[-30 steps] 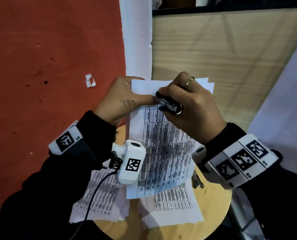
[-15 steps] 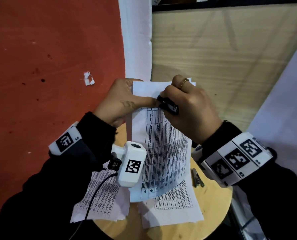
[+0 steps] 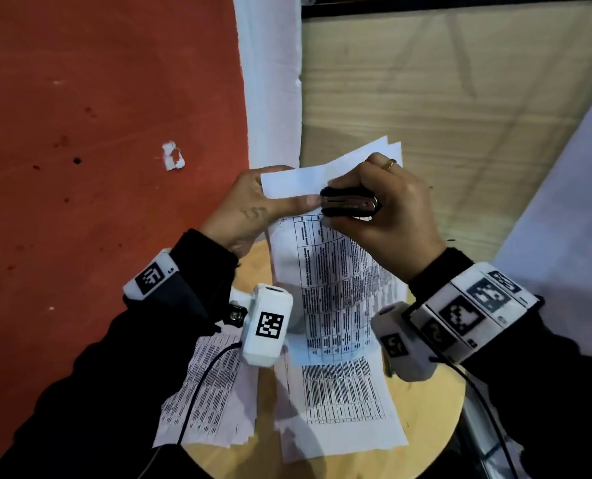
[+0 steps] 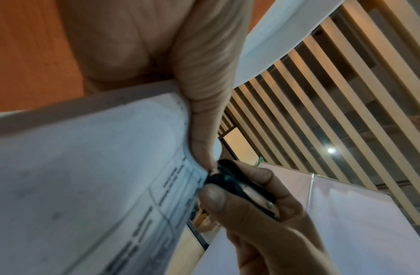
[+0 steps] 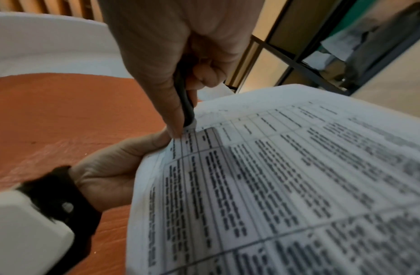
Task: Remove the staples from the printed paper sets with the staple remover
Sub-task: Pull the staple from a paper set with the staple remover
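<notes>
We are mid-pull on one set: our left hand pinches the held paper set at its top corner above the round wooden stool, and our right hand squeezes the staple remover at that corner. We cannot see the staple itself. Two more printed stacks lie on the stool under the held set; we cannot tell whether they are stapled.

The printed tables on the paper set I hold up are too blurred to read, as are the sheets lying on the desk. My left wristband carries a square code marker with small letters that look like "LS".
</notes>
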